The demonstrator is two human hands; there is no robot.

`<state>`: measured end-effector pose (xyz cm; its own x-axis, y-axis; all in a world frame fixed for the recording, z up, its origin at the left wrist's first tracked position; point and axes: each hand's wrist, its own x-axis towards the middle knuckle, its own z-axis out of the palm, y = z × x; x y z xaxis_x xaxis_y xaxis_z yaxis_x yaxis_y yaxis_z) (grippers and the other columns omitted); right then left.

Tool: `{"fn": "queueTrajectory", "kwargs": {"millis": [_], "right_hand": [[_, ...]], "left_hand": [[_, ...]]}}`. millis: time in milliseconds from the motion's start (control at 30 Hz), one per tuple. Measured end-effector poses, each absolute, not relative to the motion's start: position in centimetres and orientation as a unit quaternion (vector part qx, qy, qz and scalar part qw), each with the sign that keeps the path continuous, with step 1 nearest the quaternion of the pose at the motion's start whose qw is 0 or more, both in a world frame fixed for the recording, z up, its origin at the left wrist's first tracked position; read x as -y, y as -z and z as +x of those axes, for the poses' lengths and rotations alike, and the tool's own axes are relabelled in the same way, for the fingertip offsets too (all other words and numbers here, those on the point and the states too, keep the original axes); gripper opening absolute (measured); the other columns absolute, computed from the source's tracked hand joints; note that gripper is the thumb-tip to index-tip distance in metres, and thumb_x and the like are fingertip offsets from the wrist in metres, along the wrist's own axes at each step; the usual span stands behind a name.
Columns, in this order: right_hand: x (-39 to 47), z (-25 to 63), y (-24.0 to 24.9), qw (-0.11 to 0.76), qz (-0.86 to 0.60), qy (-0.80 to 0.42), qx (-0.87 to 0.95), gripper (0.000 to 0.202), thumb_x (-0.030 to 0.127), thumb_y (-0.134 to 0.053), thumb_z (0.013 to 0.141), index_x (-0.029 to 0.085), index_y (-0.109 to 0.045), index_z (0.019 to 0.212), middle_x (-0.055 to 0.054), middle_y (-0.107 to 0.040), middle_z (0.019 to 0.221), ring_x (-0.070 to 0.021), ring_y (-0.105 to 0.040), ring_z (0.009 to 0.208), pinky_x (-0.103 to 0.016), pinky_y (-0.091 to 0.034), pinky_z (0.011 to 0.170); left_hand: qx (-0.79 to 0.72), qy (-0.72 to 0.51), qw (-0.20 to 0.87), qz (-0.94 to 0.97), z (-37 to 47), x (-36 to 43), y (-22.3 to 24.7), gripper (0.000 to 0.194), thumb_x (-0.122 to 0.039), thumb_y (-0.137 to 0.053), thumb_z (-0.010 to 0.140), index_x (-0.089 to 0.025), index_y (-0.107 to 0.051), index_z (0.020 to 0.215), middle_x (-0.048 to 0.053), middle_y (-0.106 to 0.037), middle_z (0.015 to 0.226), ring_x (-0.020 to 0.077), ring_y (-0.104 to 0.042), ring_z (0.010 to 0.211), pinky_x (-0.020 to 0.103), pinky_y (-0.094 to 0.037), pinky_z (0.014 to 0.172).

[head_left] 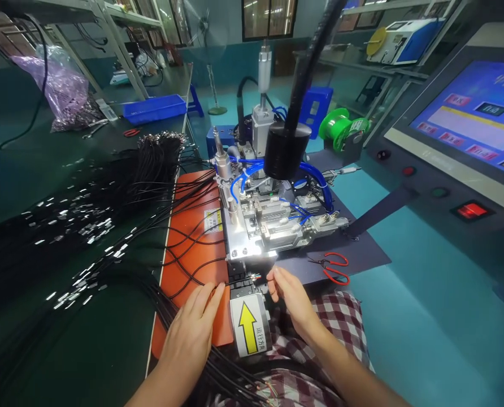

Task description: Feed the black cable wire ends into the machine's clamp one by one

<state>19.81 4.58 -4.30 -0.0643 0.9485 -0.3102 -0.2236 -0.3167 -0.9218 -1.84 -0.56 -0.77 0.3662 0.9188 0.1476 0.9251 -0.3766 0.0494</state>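
A black cable (238, 281) lies across the near end of the machine's feed track, its stripped end showing thin coloured wires (256, 277). My left hand (192, 319) rests on the orange board (184, 223), thumb and fingers closed on this cable. Just right of the wire ends, my right hand (288, 294) is curled with its fingertips together; whatever may be between them is hidden. Below the track, a white label with a yellow arrow (247, 328) faces up. More black cables (235, 373) with stripped ends lie across my lap.
The metal machine (273, 226) with blue air hoses stands ahead, under a black lamp head (286, 150). Red-handled scissors (335, 268) lie to its right, below a control screen (476, 113). Bundled cables (120, 215) cover the left table. A blue tray (154, 110) sits behind.
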Motion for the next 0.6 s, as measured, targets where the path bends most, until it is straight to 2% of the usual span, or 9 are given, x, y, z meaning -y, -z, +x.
{"fn": "queueTrajectory", "kwargs": {"millis": [200, 267, 333, 400, 467, 600], "right_hand": [[-4.0, 20.9, 4.5, 0.468, -0.527, -0.623, 0.340, 0.039, 0.053, -0.053, 0.081, 0.016, -0.054, 0.071, 0.004, -0.046, 0.054, -0.0102, -0.039, 0.048, -0.024, -0.031, 0.050], [-3.9, 21.2, 4.4, 0.472, -0.532, -0.619, 0.334, 0.036, 0.051, -0.054, 0.082, 0.016, -0.054, 0.071, 0.004, -0.046, 0.055, -0.0099, -0.039, 0.048, -0.024, -0.031, 0.050], [-3.8, 21.5, 4.3, 0.477, -0.533, -0.616, 0.330, 0.034, 0.048, -0.054, 0.083, 0.016, -0.054, 0.073, 0.004, -0.046, 0.055, -0.0096, -0.039, 0.049, -0.024, -0.031, 0.051], [-3.7, 22.0, 4.1, 0.480, -0.534, -0.615, 0.327, 0.032, 0.046, -0.052, 0.084, 0.017, -0.054, 0.073, 0.004, -0.046, 0.056, -0.0093, -0.039, 0.050, -0.023, -0.031, 0.051], [-3.6, 22.3, 3.9, 0.481, -0.533, -0.616, 0.322, 0.031, 0.045, -0.052, 0.085, 0.017, -0.054, 0.074, 0.005, -0.045, 0.057, -0.0089, -0.039, 0.050, -0.023, -0.031, 0.052], [-3.5, 22.4, 3.3, 0.481, -0.525, -0.622, 0.327, 0.030, 0.045, -0.051, 0.086, 0.017, -0.053, 0.074, 0.004, -0.045, 0.058, -0.0088, -0.038, 0.050, -0.023, -0.030, 0.052]], "left_hand": [[0.569, 0.065, -0.006, -0.820, -1.7, -0.2, 0.6, 0.052, -0.002, -0.034, 0.081, -0.018, -0.046, 0.130, 0.013, -0.054, 0.123, 0.0262, -0.050, 0.114, 0.042, -0.048, 0.090], [0.573, 0.074, -0.034, -0.815, -1.8, -0.8, -0.4, 0.046, -0.007, -0.036, 0.085, -0.017, -0.046, 0.129, 0.014, -0.052, 0.124, 0.0280, -0.048, 0.114, 0.045, -0.046, 0.091], [0.569, 0.095, -0.094, -0.811, -1.9, -1.2, -2.1, 0.041, -0.012, -0.034, 0.089, -0.020, -0.045, 0.128, 0.012, -0.049, 0.126, 0.0254, -0.046, 0.115, 0.041, -0.044, 0.092], [0.516, 0.088, -0.200, -0.828, -1.9, -1.1, -4.1, 0.032, -0.016, -0.036, 0.091, -0.025, -0.051, 0.118, 0.008, -0.050, 0.121, 0.0214, -0.047, 0.109, 0.035, -0.043, 0.091], [0.443, 0.005, -0.302, -0.844, -1.8, -0.6, -5.9, 0.025, -0.015, -0.037, 0.091, -0.027, -0.056, 0.104, 0.005, -0.053, 0.107, 0.0188, -0.050, 0.096, 0.030, -0.044, 0.082], [0.438, -0.061, -0.296, -0.847, -1.6, 0.4, -6.8, 0.024, -0.006, -0.033, 0.089, -0.020, -0.053, 0.084, 0.005, -0.050, 0.092, 0.0191, -0.047, 0.083, 0.031, -0.040, 0.072]]}}
